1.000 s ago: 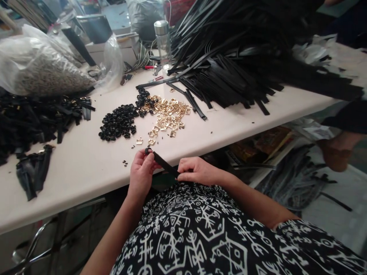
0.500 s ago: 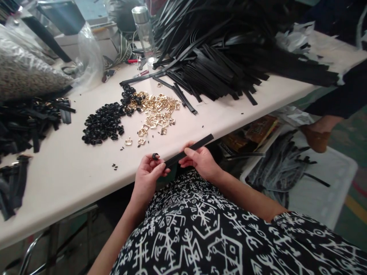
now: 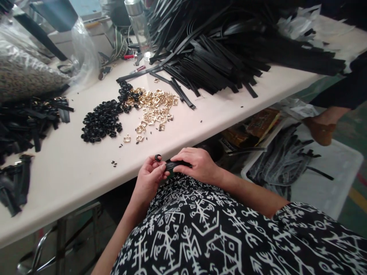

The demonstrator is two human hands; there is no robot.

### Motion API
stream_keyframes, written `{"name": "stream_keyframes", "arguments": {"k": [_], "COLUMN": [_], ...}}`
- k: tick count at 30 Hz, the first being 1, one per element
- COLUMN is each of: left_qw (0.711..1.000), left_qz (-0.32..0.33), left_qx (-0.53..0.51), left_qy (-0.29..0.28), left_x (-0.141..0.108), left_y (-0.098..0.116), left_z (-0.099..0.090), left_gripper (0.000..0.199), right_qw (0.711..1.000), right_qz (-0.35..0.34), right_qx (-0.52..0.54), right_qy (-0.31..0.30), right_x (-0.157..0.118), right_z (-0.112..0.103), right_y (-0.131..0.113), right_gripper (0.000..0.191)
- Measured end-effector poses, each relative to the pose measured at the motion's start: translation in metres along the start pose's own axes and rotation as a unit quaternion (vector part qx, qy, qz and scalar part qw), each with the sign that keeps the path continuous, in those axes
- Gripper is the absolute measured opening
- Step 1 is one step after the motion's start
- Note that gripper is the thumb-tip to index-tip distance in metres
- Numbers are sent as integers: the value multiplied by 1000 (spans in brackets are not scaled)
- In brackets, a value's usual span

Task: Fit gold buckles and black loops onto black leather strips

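A black strap (image 3: 172,165) runs between my two hands, just off the table's front edge. My left hand (image 3: 151,172) pinches its left end between thumb and fingers. A small black loop (image 3: 157,157) sits at the fingers of that same hand. My right hand (image 3: 197,164) is closed over the strap's other part, thumb below and fingers on top, hiding most of it. On the table beyond lie a pile of black loops (image 3: 100,121) and a heap of gold buckles (image 3: 156,105).
Long black straps (image 3: 212,65) cover the back right of the table (image 3: 86,168). A glass bottle (image 3: 139,30) stands behind the buckles. Finished-looking straps with buckles (image 3: 17,183) lie at left. A white bin (image 3: 341,168) holds more strips on the right, near another person's foot (image 3: 323,128).
My right hand has slid left along the strap, closer to my left hand, and now covers it. The strap's long free end, which pointed up right, no longer shows.
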State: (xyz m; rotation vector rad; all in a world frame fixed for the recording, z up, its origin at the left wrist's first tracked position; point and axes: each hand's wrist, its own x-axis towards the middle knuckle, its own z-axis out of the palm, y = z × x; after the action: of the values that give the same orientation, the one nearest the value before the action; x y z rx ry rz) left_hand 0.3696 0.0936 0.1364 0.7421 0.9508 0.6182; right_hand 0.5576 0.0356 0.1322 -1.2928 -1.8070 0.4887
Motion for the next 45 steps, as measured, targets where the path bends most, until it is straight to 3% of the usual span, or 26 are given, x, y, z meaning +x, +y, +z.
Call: {"name": "stream_keyframes", "arguments": {"k": [7,11,15,21,24,26,27,30,32,36,45], "left_qw": [999,995,955,896,872,884,901,943,955,975,979], "left_qz": [-20,70,191,244,261,255,255,242,205,132,116], "left_qx": [-26,65,227,372,408,378,340,219,188,165,153], "left_qy": [-6,-15,7,2,-62,-103,-85,65,104,65,61], "left_x": [-4,-7,-12,-11,-13,-16,-17,-16,-13,-5,-4], "left_y": [-7,-12,-12,-1,1,-1,-2,-2,-1,0,-8], "left_z": [0,-1,-1,3,2,-1,-2,-5,-5,-3,-1], "left_gripper": [44,35,29,22,15,13,13,19,23,26,28], "right_qw": [999,999,998,994,991,989,988,990,993,999,998], "right_qz": [23,29,36,73,104,123,129,107,70,15,-22], "right_qx": [43,43,52,68,67,76,81,89,82,39,-52], "right_qy": [-4,-3,-14,-44,-53,-32,-14,36,40,25,-16], "right_x": [-7,-9,-10,-16,-17,-17,-16,-15,-15,-14,-6], "right_z": [4,4,6,17,18,15,12,4,3,8,19], "right_y": [3,3,5,6,9,11,12,12,12,11,7], "right_gripper": [8,11,10,7,7,4,4,9,12,14,22]}}
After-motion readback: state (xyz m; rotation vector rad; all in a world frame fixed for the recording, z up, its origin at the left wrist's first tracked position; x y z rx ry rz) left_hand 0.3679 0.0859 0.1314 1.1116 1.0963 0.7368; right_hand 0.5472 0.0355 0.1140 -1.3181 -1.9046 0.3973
